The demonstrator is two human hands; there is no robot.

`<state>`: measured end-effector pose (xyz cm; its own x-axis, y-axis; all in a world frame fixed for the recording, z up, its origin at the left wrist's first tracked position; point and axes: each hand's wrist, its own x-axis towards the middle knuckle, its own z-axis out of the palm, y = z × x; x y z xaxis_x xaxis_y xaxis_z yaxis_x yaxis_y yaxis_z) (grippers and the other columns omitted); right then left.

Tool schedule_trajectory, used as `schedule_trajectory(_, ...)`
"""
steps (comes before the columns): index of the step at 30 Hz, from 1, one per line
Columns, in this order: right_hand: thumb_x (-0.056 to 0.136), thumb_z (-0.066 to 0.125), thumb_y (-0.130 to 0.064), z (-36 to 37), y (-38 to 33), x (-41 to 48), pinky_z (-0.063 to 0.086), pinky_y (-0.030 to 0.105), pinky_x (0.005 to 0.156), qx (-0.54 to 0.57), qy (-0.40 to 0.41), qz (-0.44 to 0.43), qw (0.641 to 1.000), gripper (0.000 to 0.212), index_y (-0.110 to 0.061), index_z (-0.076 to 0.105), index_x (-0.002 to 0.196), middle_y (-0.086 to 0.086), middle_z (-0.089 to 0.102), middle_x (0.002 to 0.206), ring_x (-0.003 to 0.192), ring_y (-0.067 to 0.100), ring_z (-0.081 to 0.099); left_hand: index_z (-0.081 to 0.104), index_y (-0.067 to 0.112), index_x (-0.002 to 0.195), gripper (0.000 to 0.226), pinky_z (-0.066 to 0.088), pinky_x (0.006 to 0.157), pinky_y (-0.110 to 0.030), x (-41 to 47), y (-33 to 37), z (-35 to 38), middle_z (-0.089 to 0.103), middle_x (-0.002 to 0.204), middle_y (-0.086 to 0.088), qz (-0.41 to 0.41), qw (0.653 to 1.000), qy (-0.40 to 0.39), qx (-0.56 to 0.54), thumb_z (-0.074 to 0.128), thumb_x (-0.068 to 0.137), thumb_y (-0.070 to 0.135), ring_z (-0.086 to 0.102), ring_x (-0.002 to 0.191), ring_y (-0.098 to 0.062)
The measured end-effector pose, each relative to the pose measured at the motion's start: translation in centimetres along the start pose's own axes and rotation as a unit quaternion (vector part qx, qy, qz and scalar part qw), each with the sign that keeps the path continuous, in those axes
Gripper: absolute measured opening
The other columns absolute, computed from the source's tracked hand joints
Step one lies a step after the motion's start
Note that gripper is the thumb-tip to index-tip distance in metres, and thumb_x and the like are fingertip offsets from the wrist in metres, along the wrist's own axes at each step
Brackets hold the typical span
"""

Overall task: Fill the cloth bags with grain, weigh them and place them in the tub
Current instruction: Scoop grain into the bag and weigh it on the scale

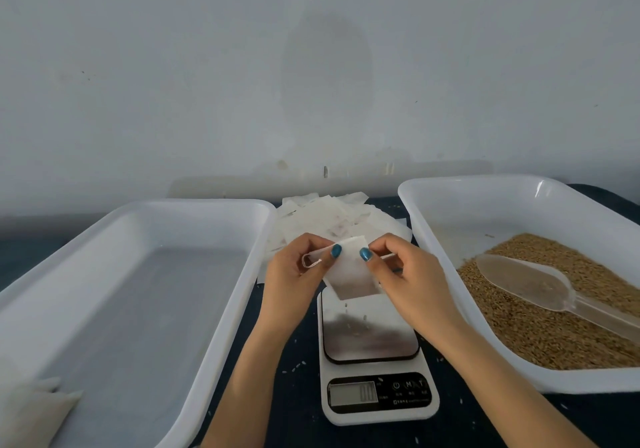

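Item: cloth bag (349,274), one, flat and seemingly unfilled. It was held between both hands, just above the scale (367,330). The left hand (291,274) pinched its upper left edge and the right hand (412,274) its upper right, thumbs on the near face. Judged very light, thin and limp, prone to fold. Best taken at the mouth hem, one side each, to part it. The tub (194,203) stood left of the hands, the grain (554,309) and scoop (526,281) right.

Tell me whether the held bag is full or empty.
Empty: the cloth bag hangs flat and thin, pinched between left hand and right hand.
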<state>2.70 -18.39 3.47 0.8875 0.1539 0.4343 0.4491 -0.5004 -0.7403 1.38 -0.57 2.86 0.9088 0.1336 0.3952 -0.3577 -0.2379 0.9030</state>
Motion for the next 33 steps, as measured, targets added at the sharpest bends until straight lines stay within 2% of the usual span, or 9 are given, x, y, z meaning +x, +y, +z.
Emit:
schedule_trajectory(2, 0.094, 0.059, -0.035, 0.0, 0.3, -0.2, 0.052, 0.028, 0.065, -0.005, 0.01, -0.008, 1.0, 0.01, -0.032, 0.061, 0.085, -0.021, 0.065, 0.079, 0.079, -0.001, 0.062, 0.068, 0.027, 0.08, 0.014, 0.045, 0.055, -0.017, 0.0, 0.4, 0.2, 0.068, 0.073, 0.011, 0.025, 0.999, 0.016, 0.034, 0.069, 0.092, 0.021, 0.057, 0.062, -0.003)
schedule_trajectory(5, 0.094, 0.053, -0.043, 0.1, 0.6, -1.0, 0.04, 0.018, 0.052, 0.023, 0.034, -0.02, 0.999, 0.017, -0.029, 0.057, 0.086, -0.018, 0.061, 0.071, 0.061, 0.004, 0.055, 0.069, 0.026, 0.082, 0.01, 0.045, 0.057, -0.019, -0.1, 1.0, 0.5, 0.069, 0.076, 0.012, 0.063, 0.996, 0.014, 0.065, 0.07, 0.092, 0.024, 0.06, 0.066, -0.008)
schedule_trajectory(9, 0.091, 0.044, -0.048, 0.6, 1.7, -2.2, 0.034, 0.016, 0.054, 0.039, 0.042, -0.02, 0.998, 0.027, -0.024, 0.054, 0.088, -0.021, 0.055, 0.069, 0.057, 0.004, 0.05, 0.069, 0.027, 0.084, 0.008, 0.044, 0.061, -0.012, -0.2, 1.1, 1.1, 0.07, 0.083, 0.018, 0.073, 0.993, -0.013, 0.093, 0.071, 0.092, 0.024, 0.062, 0.072, -0.005)
schedule_trajectory(11, 0.094, 0.049, -0.041, 1.0, 3.0, -2.5, 0.037, 0.018, 0.058, 0.046, 0.031, 0.006, 0.998, 0.02, -0.022, 0.057, 0.09, -0.019, 0.056, 0.068, 0.061, 0.002, 0.053, 0.07, 0.026, 0.084, 0.008, 0.043, 0.062, -0.011, -0.1, 0.5, 1.6, 0.069, 0.082, 0.018, 0.046, 0.993, -0.037, 0.1, 0.071, 0.091, 0.023, 0.061, 0.072, -0.003)
schedule_trajectory(14, 0.093, 0.052, -0.043, 1.4, 4.4, -3.1, 0.052, 0.034, 0.066, 0.041, -0.001, 0.034, 0.999, 0.025, -0.02, 0.062, 0.096, -0.009, 0.062, 0.079, 0.073, 0.008, 0.061, 0.069, 0.022, 0.086, 0.006, 0.039, 0.061, -0.011, -0.1, -0.9, 2.3, 0.066, 0.078, 0.013, 0.021, 0.985, -0.082, 0.152, 0.07, 0.091, 0.02, 0.055, 0.069, 0.0)
schedule_trajectory(16, 0.089, 0.053, -0.051, 1.5, 5.1, -3.4, 0.051, 0.028, 0.067, 0.022, -0.01, 0.027, 0.999, 0.027, -0.026, 0.06, 0.092, -0.005, 0.061, 0.082, 0.077, 0.007, 0.061, 0.069, 0.023, 0.092, 0.001, 0.04, 0.062, -0.011, -0.3, -1.6, 2.4, 0.066, 0.081, 0.012, 0.013, 0.981, -0.094, 0.172, 0.069, 0.092, 0.022, 0.055, 0.07, -0.001)
schedule_trajectory(23, 0.089, 0.057, -0.043, 1.7, 5.6, -3.5, 0.044, 0.007, 0.079, 0.039, 0.002, 0.004, 0.999, 0.022, -0.027, 0.063, 0.103, -0.016, 0.064, 0.097, 0.097, 0.002, 0.058, 0.061, 0.036, 0.096, 0.018, 0.047, 0.06, -0.016, -0.5, -2.6, 1.5, 0.065, 0.082, 0.014, -0.004, 0.983, -0.069, 0.168, 0.075, 0.087, 0.031, 0.057, 0.069, -0.007)
schedule_trajectory(26, 0.093, 0.063, -0.028, 1.9, 6.0, -3.3, 0.043, 0.007, 0.082, 0.034, 0.002, 0.006, 0.999, 0.017, -0.02, 0.066, 0.107, -0.01, 0.065, 0.101, 0.101, 0.006, 0.059, 0.061, 0.032, 0.099, 0.017, 0.051, 0.066, -0.023, -0.5, -2.8, 1.3, 0.066, 0.085, 0.011, -0.01, 0.983, -0.066, 0.171, 0.074, 0.088, 0.029, 0.058, 0.074, -0.011)
schedule_trajectory(33, 0.093, 0.062, -0.027, 1.9, 5.9, -3.3, 0.043, 0.008, 0.083, 0.033, 0.005, -0.003, 0.999, 0.016, -0.02, 0.065, 0.108, -0.012, 0.064, 0.101, 0.102, 0.006, 0.058, 0.063, 0.028, 0.101, 0.016, 0.046, 0.063, -0.012, -0.6, -2.8, 1.3, 0.064, 0.085, 0.013, 0.001, 0.983, -0.065, 0.174, 0.073, 0.089, 0.026, 0.057, 0.074, -0.005)
